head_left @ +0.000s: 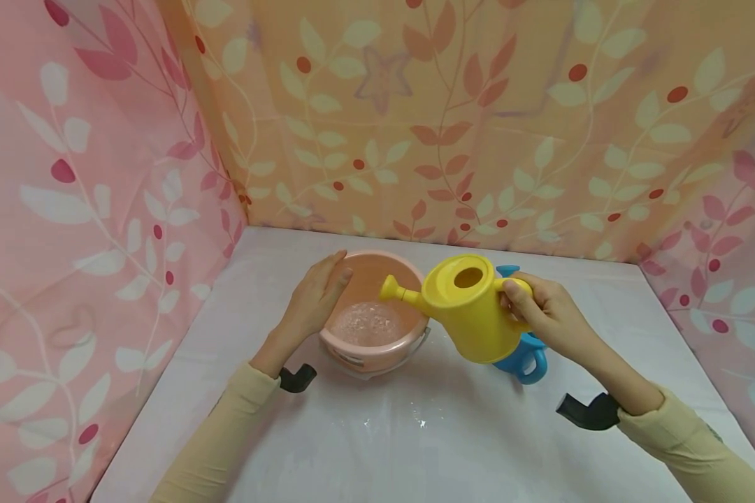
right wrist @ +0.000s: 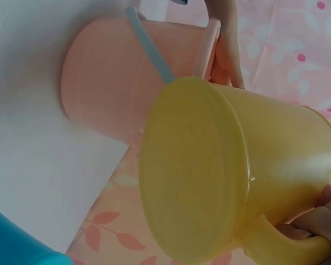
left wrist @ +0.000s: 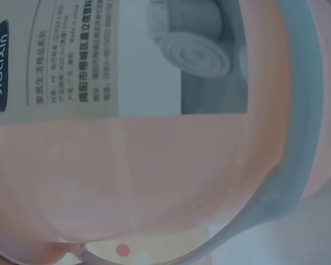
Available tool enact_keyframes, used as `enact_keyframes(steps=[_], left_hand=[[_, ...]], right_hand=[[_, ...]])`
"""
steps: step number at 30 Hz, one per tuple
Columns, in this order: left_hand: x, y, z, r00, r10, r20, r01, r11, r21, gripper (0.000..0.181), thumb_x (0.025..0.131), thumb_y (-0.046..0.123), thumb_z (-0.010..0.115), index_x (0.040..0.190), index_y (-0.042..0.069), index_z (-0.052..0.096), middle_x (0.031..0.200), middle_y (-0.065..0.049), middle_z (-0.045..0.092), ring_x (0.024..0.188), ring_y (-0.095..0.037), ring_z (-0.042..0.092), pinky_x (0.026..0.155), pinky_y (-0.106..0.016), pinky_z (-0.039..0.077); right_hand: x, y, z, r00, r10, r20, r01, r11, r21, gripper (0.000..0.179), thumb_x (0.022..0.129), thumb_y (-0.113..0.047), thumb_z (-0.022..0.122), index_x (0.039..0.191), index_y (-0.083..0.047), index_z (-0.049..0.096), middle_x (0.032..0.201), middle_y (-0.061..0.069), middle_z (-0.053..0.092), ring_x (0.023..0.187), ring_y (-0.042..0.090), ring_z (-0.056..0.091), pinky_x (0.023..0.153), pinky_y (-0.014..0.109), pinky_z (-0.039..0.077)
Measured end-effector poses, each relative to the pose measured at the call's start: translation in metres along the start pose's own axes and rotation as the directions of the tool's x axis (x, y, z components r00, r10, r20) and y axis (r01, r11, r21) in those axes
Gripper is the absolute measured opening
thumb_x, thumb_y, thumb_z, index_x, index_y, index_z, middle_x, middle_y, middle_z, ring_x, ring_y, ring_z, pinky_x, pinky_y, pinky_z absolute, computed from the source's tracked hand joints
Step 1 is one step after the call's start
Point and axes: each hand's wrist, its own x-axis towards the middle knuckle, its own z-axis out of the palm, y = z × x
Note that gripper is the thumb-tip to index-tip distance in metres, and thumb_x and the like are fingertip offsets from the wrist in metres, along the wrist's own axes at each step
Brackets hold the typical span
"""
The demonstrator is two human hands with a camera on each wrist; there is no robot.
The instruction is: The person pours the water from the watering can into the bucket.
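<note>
Yellow watering can [head_left: 478, 328] is up off the white table [head_left: 377, 461], just right of a peachy-pink bucket [head_left: 384, 355]. Over on the left, the person's left hand [head_left: 317, 297] rests at the bucket's left rim, fingers pretty much straight. There's bubbly water [head_left: 371, 325] in the bucket, and the can's spout [head_left: 405, 295] pokes over the opening. Right hand [head_left: 550, 314] is wrapped round the can's handle [right wrist: 273, 245], with a blue container [head_left: 509, 365] partly hidden behind the can
</note>
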Motion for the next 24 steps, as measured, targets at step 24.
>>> enact_keyframes(steps=[24], left_hand=[[0.0004, -0.0004, 0.0011, 1.0, -0.002, 0.002, 0.002, 1.0, 0.002, 0.063, 0.097, 0.055, 0.027, 0.144, 0.014, 0.034, 0.147, -0.01, 0.036, 0.136, -0.028, 0.029, 0.108, -0.052, 0.026]], right_hand=[[0.001, -0.0015, -0.001, 1.0, 0.006, 0.014, -0.006, 1.0, 0.003, 0.017, 0.098, -0.01, 0.046, 0.083, -0.007, 0.054, 0.065, 0.004, 0.046, 0.061, 0.018, 0.047, 0.052, 0.024, 0.044]])
